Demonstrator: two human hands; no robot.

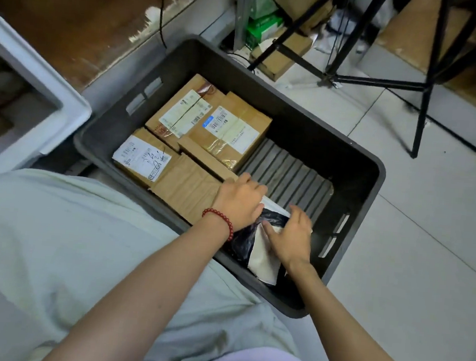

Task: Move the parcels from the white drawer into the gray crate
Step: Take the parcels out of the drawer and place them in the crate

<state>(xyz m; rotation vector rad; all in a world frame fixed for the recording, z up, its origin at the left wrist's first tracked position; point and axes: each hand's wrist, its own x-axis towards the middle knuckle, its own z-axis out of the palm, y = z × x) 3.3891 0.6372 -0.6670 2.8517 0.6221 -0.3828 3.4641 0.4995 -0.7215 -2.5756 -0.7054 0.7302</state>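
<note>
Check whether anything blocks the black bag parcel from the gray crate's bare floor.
Nothing visible. Left hand and right hand touch the black bag parcel inside the gray crate; cardboard boxes lie beside it.

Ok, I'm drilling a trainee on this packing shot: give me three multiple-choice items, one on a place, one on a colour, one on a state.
1. Where does the black bag parcel lie? A on a chair; B in the gray crate, near right corner; C in a sack.
2. What colour is the bracelet on the left wrist? A green; B red; C blue.
3. How do the left hand and right hand stand? A both on the black bag parcel; B both raised in the air; C each lifting a bottle.
Key: 1 B, it lies inside the crate walls beside the cardboard boxes; 2 B, red beads show; 3 A, both hands rest on it.
</note>
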